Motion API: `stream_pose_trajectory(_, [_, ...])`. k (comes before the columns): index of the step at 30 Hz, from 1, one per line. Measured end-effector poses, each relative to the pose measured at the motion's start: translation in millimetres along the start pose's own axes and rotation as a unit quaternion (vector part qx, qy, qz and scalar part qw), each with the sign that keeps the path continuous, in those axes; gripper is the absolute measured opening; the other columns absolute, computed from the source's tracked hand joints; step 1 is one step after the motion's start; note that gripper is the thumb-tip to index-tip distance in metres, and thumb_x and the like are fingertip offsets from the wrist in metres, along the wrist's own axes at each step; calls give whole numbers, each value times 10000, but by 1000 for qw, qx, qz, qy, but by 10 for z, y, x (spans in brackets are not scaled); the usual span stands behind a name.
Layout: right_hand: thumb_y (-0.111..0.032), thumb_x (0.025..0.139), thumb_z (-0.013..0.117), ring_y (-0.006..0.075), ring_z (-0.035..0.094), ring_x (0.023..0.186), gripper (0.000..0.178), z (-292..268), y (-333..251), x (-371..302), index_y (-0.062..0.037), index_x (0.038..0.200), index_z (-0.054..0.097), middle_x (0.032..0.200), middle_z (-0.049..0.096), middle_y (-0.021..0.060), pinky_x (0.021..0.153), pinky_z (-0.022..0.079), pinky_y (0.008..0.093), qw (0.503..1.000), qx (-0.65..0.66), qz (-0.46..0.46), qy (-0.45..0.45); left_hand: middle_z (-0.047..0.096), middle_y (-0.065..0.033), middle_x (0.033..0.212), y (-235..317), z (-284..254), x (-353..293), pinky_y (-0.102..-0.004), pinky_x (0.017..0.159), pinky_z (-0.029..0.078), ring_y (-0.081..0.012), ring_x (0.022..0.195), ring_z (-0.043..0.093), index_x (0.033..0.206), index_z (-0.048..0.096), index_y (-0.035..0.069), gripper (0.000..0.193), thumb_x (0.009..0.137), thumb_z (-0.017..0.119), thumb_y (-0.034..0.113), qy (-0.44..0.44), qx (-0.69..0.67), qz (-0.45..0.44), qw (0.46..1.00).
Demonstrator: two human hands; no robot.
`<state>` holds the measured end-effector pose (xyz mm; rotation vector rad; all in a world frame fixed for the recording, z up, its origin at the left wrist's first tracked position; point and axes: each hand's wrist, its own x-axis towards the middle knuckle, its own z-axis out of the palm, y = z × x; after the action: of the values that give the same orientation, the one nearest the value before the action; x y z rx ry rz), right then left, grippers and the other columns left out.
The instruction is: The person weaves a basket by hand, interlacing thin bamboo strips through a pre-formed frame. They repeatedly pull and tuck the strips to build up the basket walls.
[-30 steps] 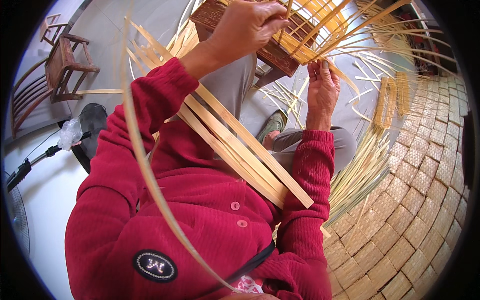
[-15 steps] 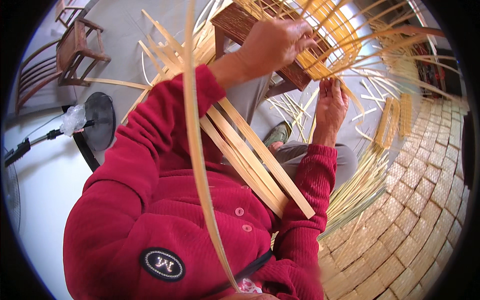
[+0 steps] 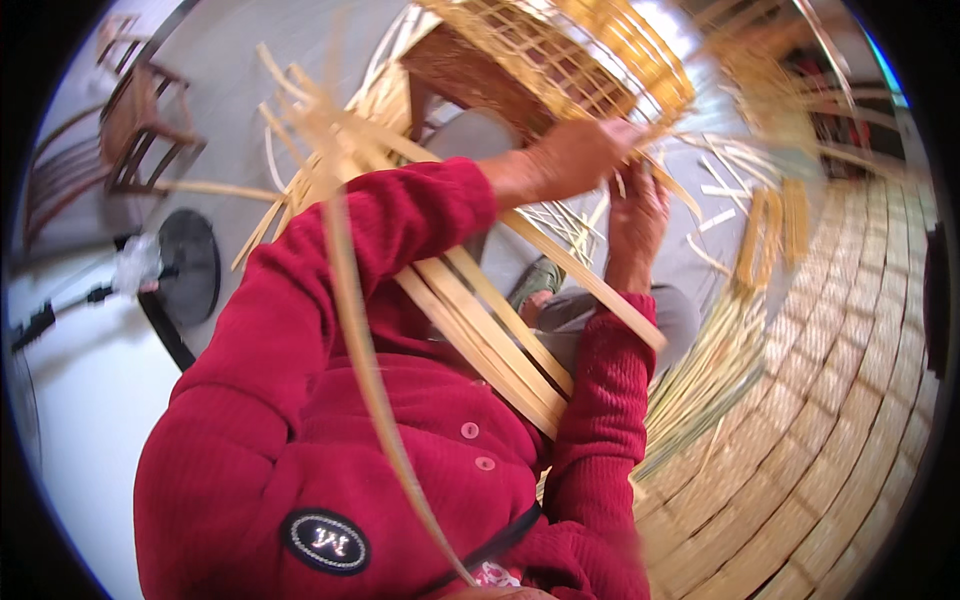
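Observation:
An openwork bamboo basket [image 3: 640, 50], yellowish and partly woven, rests on a dark wooden stool [image 3: 470, 80], with loose stakes fanning out to the right. My left hand [image 3: 575, 160] reaches across to the basket's near corner, its fingers closed and blurred; what they grip is hidden. Just below, my right hand [image 3: 638, 210] is closed at the same corner, pinching a bamboo strip [image 3: 680, 190] that curves down beside it. Several flat bamboo strips [image 3: 490, 340] lie over my lap, one passing beneath my left forearm. A long thin strip [image 3: 365, 360] arches in front of my chest.
More strips [image 3: 310, 150] are heaped left of the stool. Cut pieces [image 3: 720, 185] litter the grey floor. At right lie a bundle of thin splints [image 3: 700, 390] and a woven mat [image 3: 790, 470]. Wooden chairs [image 3: 145, 125] and a fan's round base [image 3: 190, 265] stand at left.
My left hand has moved down from above the basket's side to its near corner, close to my right hand. One lap strip has swung to a flatter angle. The view has shifted slightly.

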<state>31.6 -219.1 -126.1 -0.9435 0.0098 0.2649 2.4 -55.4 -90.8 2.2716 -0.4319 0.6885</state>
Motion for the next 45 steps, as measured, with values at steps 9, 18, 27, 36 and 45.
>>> stream_pose_trajectory(9, [-139,985,664,106,668,771,128,173,-294,-352,-28,1028,713,907,739,49,691,541,253,966,-224,116,-50,687,-181,874,-139,-163,123,-434,684,543,-392,830,681,1014,666,21,129,923,660,111,-46,-20,-23,998])
stream_pose_trajectory(18, [-225,949,622,388,684,872,136,348,-600,88,-92,945,645,900,710,156,736,527,508,644,-707,-233,-179,690,-172,859,-233,-383,157,-426,689,548,-376,818,680,931,688,23,96,878,697,102,-67,-62,2,996])
stream_pose_trajectory(27, [-273,979,624,368,676,746,179,240,-699,354,-106,929,669,760,675,152,636,515,483,604,-695,-280,-273,743,-93,893,-377,-411,168,-327,711,581,-213,780,723,1059,734,48,192,867,733,44,-123,-71,49,989])
stream_pose_trajectory(36, [-345,943,669,369,673,676,274,334,-764,548,-115,794,660,686,659,134,584,520,470,558,-734,-287,-259,734,-75,897,-524,-445,273,-335,721,578,-232,778,727,1014,733,43,232,789,783,29,-154,-74,64,983])
stream_pose_trajectory(45, [-299,925,682,370,615,647,232,557,-833,1043,-78,856,688,695,632,143,600,483,430,554,-649,-238,-464,722,-68,975,-811,-572,468,-352,774,557,-246,865,701,1025,698,66,232,816,794,41,-278,-116,72,951])
